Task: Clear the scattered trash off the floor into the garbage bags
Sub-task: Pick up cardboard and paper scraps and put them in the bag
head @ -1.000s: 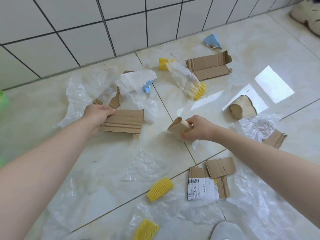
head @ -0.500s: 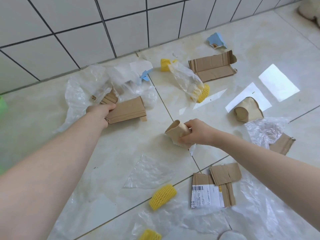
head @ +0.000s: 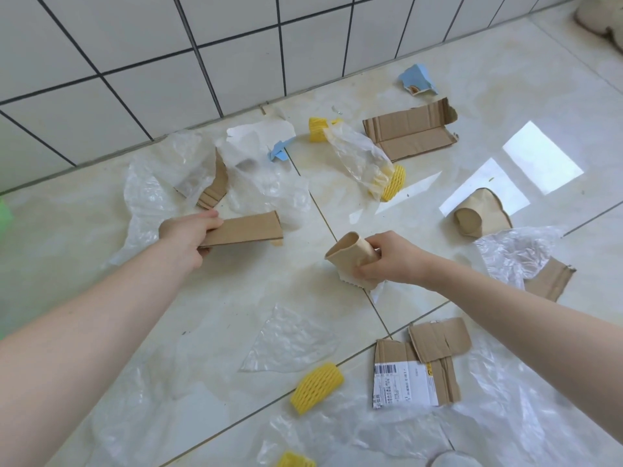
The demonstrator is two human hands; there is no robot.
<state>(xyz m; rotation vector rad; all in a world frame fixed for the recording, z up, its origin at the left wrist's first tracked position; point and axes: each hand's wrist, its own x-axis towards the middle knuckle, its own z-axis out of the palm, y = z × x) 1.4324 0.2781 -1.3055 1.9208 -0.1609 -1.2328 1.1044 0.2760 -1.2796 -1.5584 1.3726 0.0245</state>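
Since the earlier frames, the left hand (head: 187, 232) has drawn its cardboard strip (head: 244, 229) clear of the crumpled clear plastic sheet (head: 161, 183) by the wall, and the strip now sits tilted, apparently off the tiles. I note the left hand's fingers curled round the strip's near end. The right hand (head: 387, 257) grasps a tan paper cup (head: 350, 252), mouth turned up and left, with a scrap of white paper (head: 374, 284) showing beneath the palm; whether that scrap is held or merely lying under the hand I cannot tell.

Both hands are loaded, so my judgement is that the step in hand is carrying these two pieces to a garbage bag. None is identifiable in view; a green shape (head: 5, 214) at the left edge is too cropped to name. I would keep the strip flat so it does not drag the plastic, and hold the cup lightly, since it already looks dented.

Remaining trash is spread across the cream tile floor (head: 236, 291): yellow foam fruit nets (head: 317, 387), a labelled cardboard piece (head: 414, 375), a second crushed cup (head: 478, 214), a flattened cardboard flap (head: 409, 131), blue scraps (head: 418, 79) and several plastic films. Most of the clearing remains undone.
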